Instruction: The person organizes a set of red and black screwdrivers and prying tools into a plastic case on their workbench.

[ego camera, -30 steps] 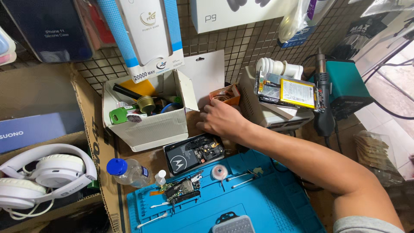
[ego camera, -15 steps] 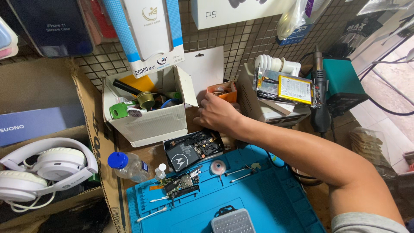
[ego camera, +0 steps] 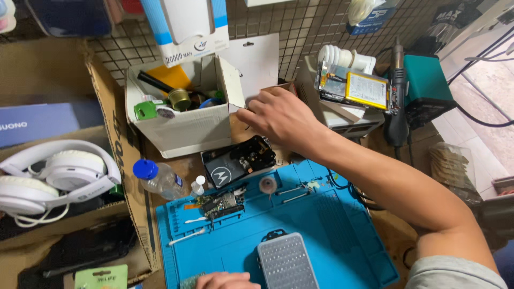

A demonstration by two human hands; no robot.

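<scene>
A blue work mat [ego camera: 342, 235] anchors a cluttered repair bench. Behind it, a white cardboard box [ego camera: 182, 126] holds a tin, a green tool and a black handle. At the mat's back edge lies an opened black phone [ego camera: 238, 160], its circuit board [ego camera: 222, 203] already out on the mat, nothing reassembled. The right hand [ego camera: 281, 118] reaches beyond the phone, fingers loosely curled over a small brown box [ego camera: 284, 85]. The left hand [ego camera: 222, 280] rests at the mat's front edge beside a grey bit case [ego camera: 286, 262]; its fingers are out of view.
</scene>
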